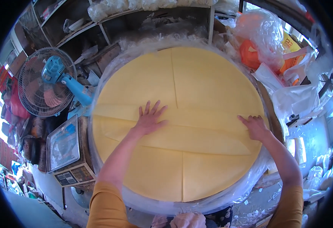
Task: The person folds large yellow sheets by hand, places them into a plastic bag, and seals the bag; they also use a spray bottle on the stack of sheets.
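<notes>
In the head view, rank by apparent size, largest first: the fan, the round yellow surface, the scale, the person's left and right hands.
1. Round yellow surface
2. Fan
3. Scale
Left hand and right hand look too alike to rank; both appear smallest.

Sleeves [107, 207] cut off at lower edge; shelf contents [162, 21] seemingly blurred, unidentifiable.
</notes>
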Tool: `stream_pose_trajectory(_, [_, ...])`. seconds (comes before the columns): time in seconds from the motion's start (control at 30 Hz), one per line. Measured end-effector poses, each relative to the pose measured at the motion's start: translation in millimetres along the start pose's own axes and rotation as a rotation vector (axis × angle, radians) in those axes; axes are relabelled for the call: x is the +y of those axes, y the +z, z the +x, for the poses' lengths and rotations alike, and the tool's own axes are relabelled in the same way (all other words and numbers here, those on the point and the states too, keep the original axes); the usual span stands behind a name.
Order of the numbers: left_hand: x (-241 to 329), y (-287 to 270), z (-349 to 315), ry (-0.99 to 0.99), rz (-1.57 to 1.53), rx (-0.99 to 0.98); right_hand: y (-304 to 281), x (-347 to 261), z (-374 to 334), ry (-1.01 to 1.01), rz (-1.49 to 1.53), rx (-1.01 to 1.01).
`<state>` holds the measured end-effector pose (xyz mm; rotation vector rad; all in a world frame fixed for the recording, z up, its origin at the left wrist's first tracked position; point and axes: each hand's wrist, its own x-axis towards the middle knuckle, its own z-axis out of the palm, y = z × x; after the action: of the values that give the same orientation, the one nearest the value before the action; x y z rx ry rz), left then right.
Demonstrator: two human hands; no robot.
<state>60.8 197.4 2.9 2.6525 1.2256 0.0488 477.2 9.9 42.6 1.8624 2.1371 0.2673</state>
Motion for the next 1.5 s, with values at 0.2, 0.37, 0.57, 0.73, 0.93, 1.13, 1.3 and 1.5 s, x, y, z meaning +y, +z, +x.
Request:
stream_pose_trajectory(0.2, [8.2,6.5,2.3,-0.154,0.143,-0.060,-48.4,-53.4,56.9,-0.168,0.271,0.073])
stream_pose_trajectory(0.37, [19.5,10.8,11.6,-0.146,0.150,-0.056,-37.0,-126.4,118.9,-0.289,0.407,0.159])
stream_pose_trajectory(0.57, [-1.4,7.0,5.1,-0.265,0.188,-0.055,3.0,-124.7,105.1,-0.170,0.317,0.071])
stream_pose_trajectory(0.73, [-91.1,-6.0,-26.3,-0.645,0.173,0.052,30.7,-40.9,60.0,0.173,0.296,0.022])
stream_pose_trajectory(0.93, [-121.4,-20.2,-41.7,-0.788,0.175,0.028,34.3,1.5,34.0,0.313,0.395,-0.007])
stream_pose_trajectory(1.13, [42.9,13.4,-64.9,-0.099,0.057,-0.244,25.8,23.5,34.2,0.262,0.433,-0.086])
stream_pose_trajectory(1.3, [70.2,17.8,-54.2,0.157,0.087,-0.244,18.8,47.6,17.3,0.268,0.626,-0.180])
stream_pose_trajectory(1.5, [37.3,14.1,-10.0,0.103,0.286,-0.091,36.2,0.5,-40.7,0.345,1.181,-0.671])
